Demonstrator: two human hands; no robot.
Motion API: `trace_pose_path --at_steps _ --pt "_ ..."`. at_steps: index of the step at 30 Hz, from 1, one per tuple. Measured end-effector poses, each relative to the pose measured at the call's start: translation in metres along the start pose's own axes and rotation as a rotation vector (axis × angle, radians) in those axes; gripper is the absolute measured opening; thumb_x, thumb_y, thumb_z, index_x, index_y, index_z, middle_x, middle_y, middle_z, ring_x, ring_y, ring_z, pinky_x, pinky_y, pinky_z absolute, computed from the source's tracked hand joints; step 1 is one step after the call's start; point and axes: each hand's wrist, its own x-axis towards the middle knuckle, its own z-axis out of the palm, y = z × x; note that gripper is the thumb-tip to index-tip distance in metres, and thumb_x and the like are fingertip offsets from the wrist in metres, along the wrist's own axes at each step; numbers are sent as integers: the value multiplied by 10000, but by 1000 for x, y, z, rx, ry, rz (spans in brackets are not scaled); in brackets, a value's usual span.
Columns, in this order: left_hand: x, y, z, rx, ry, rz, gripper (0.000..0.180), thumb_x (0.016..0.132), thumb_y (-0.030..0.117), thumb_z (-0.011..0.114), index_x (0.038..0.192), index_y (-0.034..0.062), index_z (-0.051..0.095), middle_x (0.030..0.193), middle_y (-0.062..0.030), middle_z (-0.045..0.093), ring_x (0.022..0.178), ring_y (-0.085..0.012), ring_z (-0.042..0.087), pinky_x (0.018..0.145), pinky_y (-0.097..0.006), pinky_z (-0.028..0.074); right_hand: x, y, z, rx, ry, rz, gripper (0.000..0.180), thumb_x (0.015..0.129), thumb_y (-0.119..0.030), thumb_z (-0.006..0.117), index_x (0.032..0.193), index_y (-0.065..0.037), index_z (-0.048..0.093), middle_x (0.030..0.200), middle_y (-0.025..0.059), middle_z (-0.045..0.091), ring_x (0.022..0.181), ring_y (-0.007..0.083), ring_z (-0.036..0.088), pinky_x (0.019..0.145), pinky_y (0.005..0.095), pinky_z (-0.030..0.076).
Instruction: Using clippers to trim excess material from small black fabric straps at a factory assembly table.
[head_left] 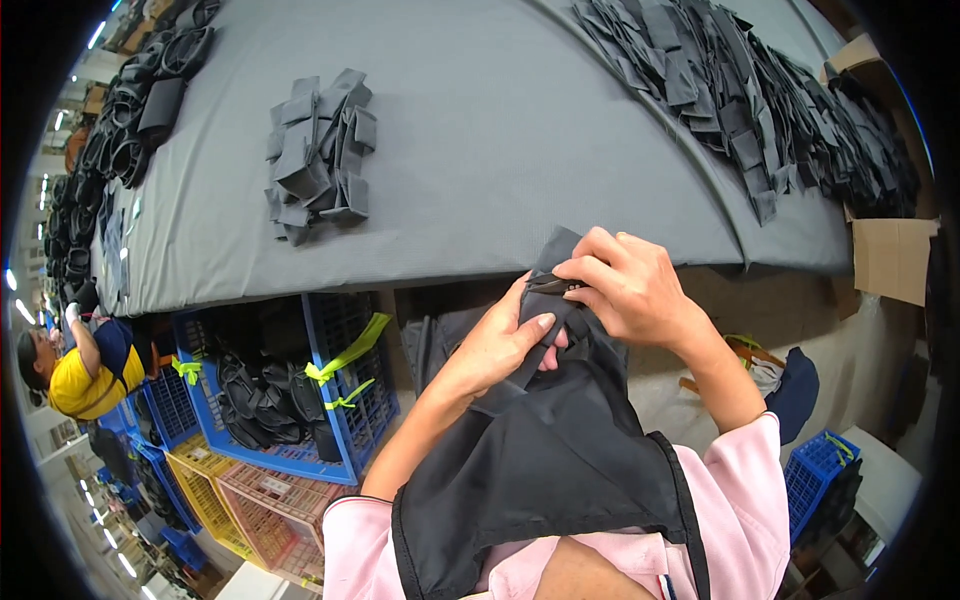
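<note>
Your left hand (497,345) pinches the black fabric piece (545,440) while your right hand (622,283) grips small black snips (553,285) at its top edge.

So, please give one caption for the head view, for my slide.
Both hands, left and right, grip black fabric beside a grey table.

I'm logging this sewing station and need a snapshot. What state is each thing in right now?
Black fabric piece: held up, draped over the lap.
Left hand: gripping the fabric.
Right hand: pinching its top edge.
Small stack of black pieces: loosely piled on the table.
Large pile: spread along the table's right.
Blue crate: open, holding black items.
</note>
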Motion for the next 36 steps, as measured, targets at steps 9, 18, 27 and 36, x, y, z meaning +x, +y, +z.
trace_pose_path --at_steps 9,18,27,36 --pt "12 0 -10 -58 15 36 380 916 180 555 1229 24 405 872 -80 601 655 -136 594 618 -256 507 -7 4 19 1109 230 588 161 804 -3 635 956 31 596 903 36 497 815 110 574 675 235 489" --pt "16 -13 -10 -2 176 103 617 901 221 595 1338 -16 230 986 -128 592 738 -176 612 706 -292 520 -9 -7 47 574 263 529 221 703 2 712 852 -14 551 706 9 430 608 65 438 527 214 401" --pt "0 -24 -13 -175 91 0 374 925 336 560 1121 43 435 999 -78 583 850 -129 598 757 -269 505 -16 -38 67 469 424 491 151 660 34 708 708 5 569 649 80 519 502 169 575 445 292 458" --pt "25 -38 -21 33 359 -31 647 849 473 612 1199 -22 386 1111 -137 520 1097 -172 466 956 -335 363 -17 -31 72 423 364 475 177 629 -37 743 706 -26 585 647 71 559 513 196 587 459 292 457"
